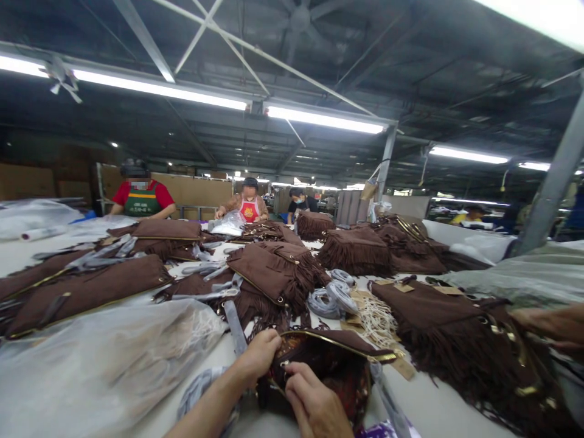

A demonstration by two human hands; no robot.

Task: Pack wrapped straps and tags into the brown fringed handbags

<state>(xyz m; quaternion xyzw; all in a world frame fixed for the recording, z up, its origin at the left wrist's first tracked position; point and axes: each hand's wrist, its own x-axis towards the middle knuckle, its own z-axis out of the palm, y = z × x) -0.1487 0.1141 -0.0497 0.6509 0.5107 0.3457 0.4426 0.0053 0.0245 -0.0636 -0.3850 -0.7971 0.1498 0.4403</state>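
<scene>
Brown bag (329, 367) gapes unzipped on the table (424, 395) close by, its rim pinched by the left hand (263, 355); the right hand (317, 404) curls at its mouth, grip unclear to me. Beyond lie coiled grey straps (341, 297), then an aproned worker (145, 199).

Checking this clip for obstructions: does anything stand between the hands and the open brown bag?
Nothing visible does: the left hand holds the open brown bag at its rim, and the right hand is at its opening.

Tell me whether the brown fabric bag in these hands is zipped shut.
No, the brown fabric bag gapes open along its gold metal zipper, baring dark patterned lining.
</scene>
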